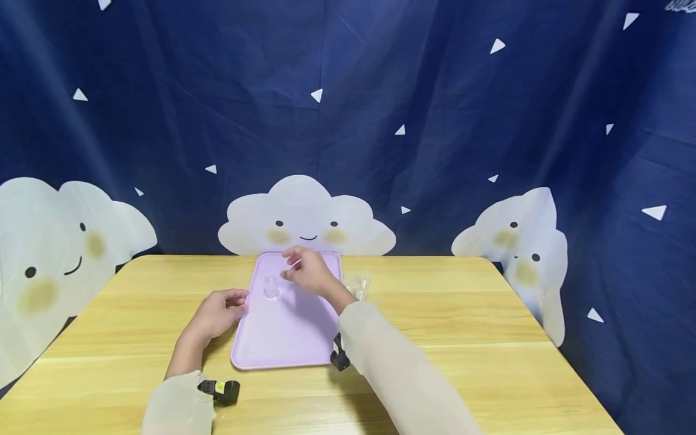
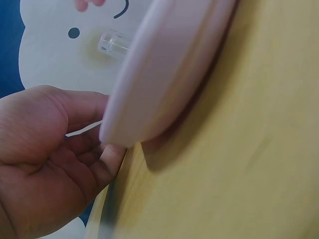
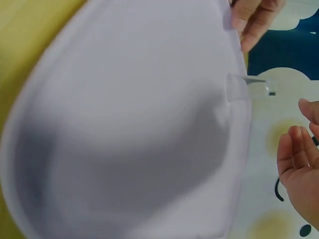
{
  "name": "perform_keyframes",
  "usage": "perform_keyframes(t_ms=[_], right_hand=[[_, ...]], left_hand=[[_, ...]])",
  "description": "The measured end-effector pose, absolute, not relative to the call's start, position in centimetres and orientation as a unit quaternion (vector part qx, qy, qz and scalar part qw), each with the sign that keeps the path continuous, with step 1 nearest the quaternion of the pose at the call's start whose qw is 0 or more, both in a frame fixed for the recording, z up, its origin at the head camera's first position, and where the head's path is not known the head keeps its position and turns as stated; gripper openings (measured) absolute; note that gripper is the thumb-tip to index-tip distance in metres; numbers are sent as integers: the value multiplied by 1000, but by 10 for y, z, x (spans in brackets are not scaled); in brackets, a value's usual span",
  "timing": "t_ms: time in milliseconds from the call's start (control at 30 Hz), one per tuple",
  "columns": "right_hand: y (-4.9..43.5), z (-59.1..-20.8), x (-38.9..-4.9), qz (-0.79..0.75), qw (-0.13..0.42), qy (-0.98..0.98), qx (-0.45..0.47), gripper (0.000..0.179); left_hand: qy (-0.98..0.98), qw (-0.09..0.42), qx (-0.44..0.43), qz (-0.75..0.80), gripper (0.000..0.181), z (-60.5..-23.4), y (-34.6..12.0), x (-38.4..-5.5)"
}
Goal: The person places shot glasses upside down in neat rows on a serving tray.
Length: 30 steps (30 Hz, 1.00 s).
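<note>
A pale purple tray (image 1: 288, 338) lies on the wooden table. On its far left part stands a small clear cup (image 1: 271, 289), its wider end down on the tray. My left hand (image 1: 217, 312) holds the tray's left rim; in the left wrist view its fingertips (image 2: 110, 157) are right at the tray edge. Over the tray, just right of the cup, hovers my right hand (image 1: 310, 270), fingers loosely bent and holding nothing. The right wrist view has a gap between this hand (image 3: 304, 164) and the clear cup (image 3: 249, 88).
Several more clear cups (image 1: 363, 285) stand close together just right of the tray, partly behind my right forearm. The wooden table (image 1: 446, 326) ends at a dark blue curtain (image 1: 435, 72) with white clouds. A black camera (image 1: 222, 391) sits on my left wrist.
</note>
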State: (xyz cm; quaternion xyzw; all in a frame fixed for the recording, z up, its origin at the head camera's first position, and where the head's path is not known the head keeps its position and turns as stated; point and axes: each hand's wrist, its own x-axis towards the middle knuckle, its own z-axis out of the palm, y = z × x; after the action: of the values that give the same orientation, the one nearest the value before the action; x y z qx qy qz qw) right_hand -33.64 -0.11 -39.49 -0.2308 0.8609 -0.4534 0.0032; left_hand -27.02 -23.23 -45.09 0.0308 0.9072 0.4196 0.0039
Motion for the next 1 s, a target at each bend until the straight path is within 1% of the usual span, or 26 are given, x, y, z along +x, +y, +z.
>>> perform_keyframes(t_ms=[267, 700, 1000], right_hand=[[13, -381, -335, -430, -19, 863, -265, 40], [45, -355, -322, -387, -45, 861, -328, 41], [69, -351, -312, -358, -70, 856, -366, 40]], left_hand=[[906, 6, 27, 423, 41, -453, -232, -270], [905, 6, 30, 425, 41, -453, -233, -271], [908, 9, 25, 419, 42, -452, -232, -269]])
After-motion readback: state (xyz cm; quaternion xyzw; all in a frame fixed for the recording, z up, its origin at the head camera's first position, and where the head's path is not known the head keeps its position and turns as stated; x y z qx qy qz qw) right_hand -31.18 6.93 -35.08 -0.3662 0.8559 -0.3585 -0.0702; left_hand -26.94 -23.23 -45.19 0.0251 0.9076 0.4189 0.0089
